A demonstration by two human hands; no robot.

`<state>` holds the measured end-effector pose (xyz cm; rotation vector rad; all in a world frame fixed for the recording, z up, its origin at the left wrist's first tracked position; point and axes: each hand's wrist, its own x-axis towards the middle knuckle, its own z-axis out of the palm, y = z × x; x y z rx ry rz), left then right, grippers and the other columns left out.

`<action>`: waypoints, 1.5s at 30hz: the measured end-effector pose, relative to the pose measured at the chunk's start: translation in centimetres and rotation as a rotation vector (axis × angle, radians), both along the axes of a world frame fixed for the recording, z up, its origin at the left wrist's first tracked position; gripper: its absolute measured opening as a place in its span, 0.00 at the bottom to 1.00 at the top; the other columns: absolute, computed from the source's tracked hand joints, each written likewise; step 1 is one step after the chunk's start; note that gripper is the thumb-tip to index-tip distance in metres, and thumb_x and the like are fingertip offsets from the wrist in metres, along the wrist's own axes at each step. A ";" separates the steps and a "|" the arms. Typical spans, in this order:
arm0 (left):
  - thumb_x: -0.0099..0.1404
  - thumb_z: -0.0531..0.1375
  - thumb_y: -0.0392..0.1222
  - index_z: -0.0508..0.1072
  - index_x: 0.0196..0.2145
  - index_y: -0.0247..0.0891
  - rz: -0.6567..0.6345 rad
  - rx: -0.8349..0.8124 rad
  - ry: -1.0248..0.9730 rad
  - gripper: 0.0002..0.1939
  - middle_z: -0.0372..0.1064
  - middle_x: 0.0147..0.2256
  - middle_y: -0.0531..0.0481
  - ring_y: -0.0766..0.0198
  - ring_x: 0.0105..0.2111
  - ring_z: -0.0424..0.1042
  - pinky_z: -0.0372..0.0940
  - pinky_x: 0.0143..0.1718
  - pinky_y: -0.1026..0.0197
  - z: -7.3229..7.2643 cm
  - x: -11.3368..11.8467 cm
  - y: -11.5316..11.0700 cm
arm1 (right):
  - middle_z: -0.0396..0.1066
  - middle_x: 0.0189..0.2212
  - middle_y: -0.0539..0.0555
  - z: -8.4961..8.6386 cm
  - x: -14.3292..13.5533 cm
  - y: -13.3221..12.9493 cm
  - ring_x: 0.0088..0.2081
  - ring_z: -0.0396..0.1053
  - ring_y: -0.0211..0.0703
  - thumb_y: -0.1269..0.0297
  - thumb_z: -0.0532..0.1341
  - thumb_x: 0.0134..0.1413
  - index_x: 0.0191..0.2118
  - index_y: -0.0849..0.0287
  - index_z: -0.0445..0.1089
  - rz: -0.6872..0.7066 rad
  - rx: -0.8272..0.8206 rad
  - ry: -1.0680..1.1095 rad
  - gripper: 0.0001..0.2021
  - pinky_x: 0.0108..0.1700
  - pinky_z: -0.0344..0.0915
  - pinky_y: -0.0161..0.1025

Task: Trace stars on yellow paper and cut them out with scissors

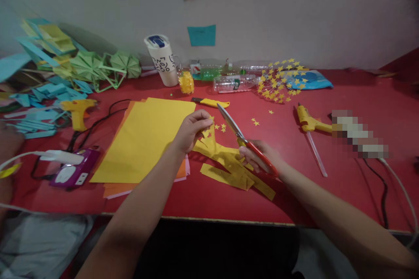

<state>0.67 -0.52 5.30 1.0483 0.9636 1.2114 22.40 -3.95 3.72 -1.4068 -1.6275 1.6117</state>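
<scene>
My left hand (193, 130) pinches a small piece of yellow paper (209, 141) between thumb and fingers. To its right, my right hand (257, 156) is closed round the red handles of a pair of scissors (229, 120), whose blades point up and left. Yellow paper strips (227, 175) lie below and between both hands. Small yellow stars (223, 128) are scattered on the red table just right of my left hand, with a few more (255, 122) beyond the scissors. A stack of yellow sheets (144, 139) lies beneath and left of my left hand.
A yellow cutter (212, 103), white tumbler (163, 61), plastic bottles (234, 83) and a star-covered clear object (281, 82) stand or lie behind. Glue guns (304, 118) (78, 111) flank the work area. A purple power strip (77, 168) is left, near a person's arm (9, 152).
</scene>
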 end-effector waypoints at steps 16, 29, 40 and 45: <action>0.48 0.68 0.48 0.74 0.20 0.39 0.022 -0.211 0.300 0.11 0.70 0.26 0.50 0.66 0.25 0.64 0.54 0.20 0.65 -2.3 0.7 0.8 | 0.53 0.08 0.40 -0.2 -0.1 0.2 0.12 0.56 0.33 0.36 0.64 0.41 0.21 0.55 0.61 -0.053 0.051 -0.012 0.26 0.26 0.67 0.39; 0.59 0.65 0.40 0.70 0.28 0.35 -0.032 -0.385 -0.255 0.08 0.59 0.19 0.59 0.75 0.16 0.59 0.58 0.20 0.70 -1.2 2.7 -0.7 | 0.62 0.12 0.44 0.3 -0.8 0.1 0.17 0.64 0.38 0.40 0.67 0.40 0.25 0.55 0.64 -0.046 0.045 0.006 0.23 0.24 0.62 0.36; 0.65 0.60 0.41 0.68 0.26 0.35 0.385 -0.404 -0.344 0.11 0.63 0.22 0.58 0.75 0.18 0.63 0.62 0.23 0.69 -0.7 4.8 -1.3 | 0.64 0.16 0.45 0.3 -1.7 -0.5 0.19 0.67 0.40 0.41 0.67 0.41 0.25 0.55 0.60 -0.035 0.025 0.127 0.23 0.24 0.62 0.37; 0.63 0.62 0.46 0.66 0.25 0.37 0.432 -0.422 -0.357 0.14 0.63 0.21 0.57 0.71 0.19 0.64 0.58 0.20 0.67 -0.1 5.9 -1.6 | 0.62 0.16 0.43 -0.6 -2.1 -0.5 0.17 0.67 0.39 0.42 0.68 0.40 0.28 0.55 0.60 -0.015 -0.019 0.239 0.23 0.23 0.60 0.37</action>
